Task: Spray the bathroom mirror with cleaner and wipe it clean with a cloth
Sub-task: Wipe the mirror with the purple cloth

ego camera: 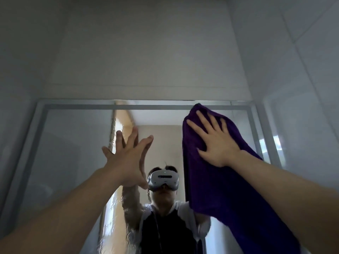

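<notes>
The bathroom mirror fills the lower half of the view, framed in pale metal. My right hand lies flat with spread fingers on a purple cloth, pressing it against the glass near the mirror's top right corner. The cloth hangs down past my forearm. My left hand is raised with fingers spread straight in front of the glass at the middle; it holds nothing, and contact with the glass is unclear. No spray bottle is in view.
White wall tiles surround the mirror above and to the right. The mirror frame's top edge runs just above the cloth. My reflection with a headset shows in the glass, which looks streaked and wet in the lower middle.
</notes>
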`<state>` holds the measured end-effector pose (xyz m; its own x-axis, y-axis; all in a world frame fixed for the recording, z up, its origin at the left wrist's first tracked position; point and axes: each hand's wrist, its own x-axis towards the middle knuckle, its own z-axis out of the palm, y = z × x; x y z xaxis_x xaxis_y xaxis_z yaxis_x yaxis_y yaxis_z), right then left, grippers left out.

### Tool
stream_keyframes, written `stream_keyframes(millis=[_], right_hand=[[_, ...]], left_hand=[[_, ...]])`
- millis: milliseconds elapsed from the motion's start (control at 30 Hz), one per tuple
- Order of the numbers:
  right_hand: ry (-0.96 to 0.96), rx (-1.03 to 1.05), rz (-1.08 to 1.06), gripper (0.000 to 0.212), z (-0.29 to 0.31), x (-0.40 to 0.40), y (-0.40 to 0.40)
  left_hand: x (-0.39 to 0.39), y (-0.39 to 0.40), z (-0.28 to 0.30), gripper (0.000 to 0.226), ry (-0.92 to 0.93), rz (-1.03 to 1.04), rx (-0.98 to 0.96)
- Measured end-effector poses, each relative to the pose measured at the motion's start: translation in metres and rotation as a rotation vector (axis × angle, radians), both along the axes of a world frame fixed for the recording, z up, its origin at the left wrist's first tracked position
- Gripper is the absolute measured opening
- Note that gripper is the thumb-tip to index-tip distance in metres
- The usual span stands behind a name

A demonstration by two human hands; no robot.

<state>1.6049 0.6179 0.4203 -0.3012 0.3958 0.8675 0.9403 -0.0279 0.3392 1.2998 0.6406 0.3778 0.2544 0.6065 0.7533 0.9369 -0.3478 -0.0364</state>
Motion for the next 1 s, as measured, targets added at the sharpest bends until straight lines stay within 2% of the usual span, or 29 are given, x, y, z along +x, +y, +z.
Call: stream_keyframes(millis=[100, 167, 267, 367, 467, 533, 600, 667, 800, 900, 1000], right_hand=[[0.177, 0.041, 0.031, 0.078, 0.041, -0.024, 0.008], [0.208, 0.041, 0.063, 0.075, 0.059, -0.048, 0.012], [0.095, 0.009, 0.108, 0.079, 0.053, -0.082, 0.015], [-0.095, -0.004, 0.146, 0.079, 0.008, -0.092, 0.017], [-0.259, -0.029, 0.140, 0.082, -0.032, -0.063, 0.014], [-0.308, -0.043, 0.104, 0.086, -0.038, -0.028, 0.007], [-0.239, -0.037, 0.060, 0.087, -0.026, -0.002, -0.001], [-0.080, 0.001, 0.024, 0.083, -0.002, 0.002, -0.005], [0.161, 0.065, 0.014, 0.075, 0.045, -0.043, 0.007], [0.145, 0.088, 0.055, 0.073, 0.032, -0.078, 0.017], [-0.028, 0.078, 0.073, 0.074, -0.018, -0.087, 0.021]], left_hand=[[0.002, -0.001, 0.002, 0.151, 0.010, 0.016, -0.006], [0.001, -0.002, 0.002, 0.151, 0.025, 0.025, -0.010], [-0.001, -0.003, 0.002, 0.147, 0.027, 0.007, -0.015], [-0.002, -0.004, 0.002, 0.132, 0.011, -0.022, -0.009], [-0.004, -0.002, -0.001, 0.145, 0.020, -0.004, -0.012], [-0.004, 0.001, -0.002, 0.150, 0.033, 0.017, 0.007], [-0.004, 0.001, -0.002, 0.151, 0.037, 0.025, 0.014], [-0.003, 0.000, -0.001, 0.151, 0.047, 0.026, 0.007], [-0.004, 0.000, -0.002, 0.149, 0.063, 0.028, 0.019], [-0.004, -0.002, 0.000, 0.147, 0.066, 0.027, 0.028], [-0.005, -0.001, 0.001, 0.143, 0.047, -0.007, 0.018]])
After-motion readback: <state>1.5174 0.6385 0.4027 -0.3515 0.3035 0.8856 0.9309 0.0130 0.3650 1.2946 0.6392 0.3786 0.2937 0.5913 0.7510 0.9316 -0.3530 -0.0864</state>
